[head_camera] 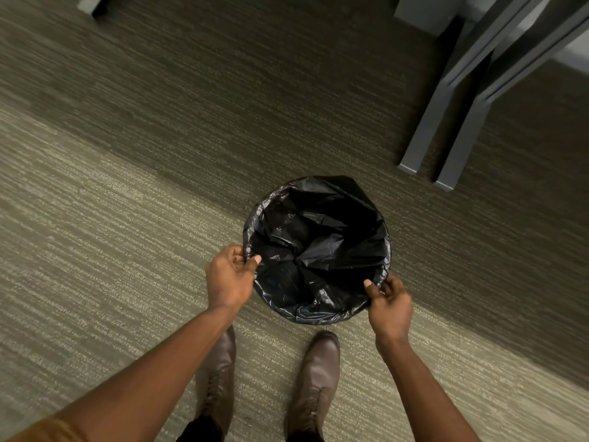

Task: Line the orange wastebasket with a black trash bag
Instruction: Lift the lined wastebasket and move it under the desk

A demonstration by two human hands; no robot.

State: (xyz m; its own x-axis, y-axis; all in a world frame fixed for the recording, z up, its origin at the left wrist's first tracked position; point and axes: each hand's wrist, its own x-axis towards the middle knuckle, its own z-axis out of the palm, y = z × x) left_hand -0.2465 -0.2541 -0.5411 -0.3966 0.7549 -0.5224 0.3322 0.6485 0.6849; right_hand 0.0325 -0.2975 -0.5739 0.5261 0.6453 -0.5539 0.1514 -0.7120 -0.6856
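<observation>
A black trash bag [318, 247] is spread open over a round wastebasket on the carpet, its edge folded over the whole rim. The bag hides the basket, so none of its orange shows. My left hand [230, 275] pinches the folded bag edge at the near-left side of the rim, thumb inside. At the near-right side, my right hand [389, 304] grips the bag edge the same way. The bag's inside is crumpled and sags toward the bottom.
Grey metal furniture legs [452, 122] stand on the carpet just beyond the basket to the right. Another grey leg [90, 4] shows at the top left. My two brown boots [318, 384] are right in front of the basket.
</observation>
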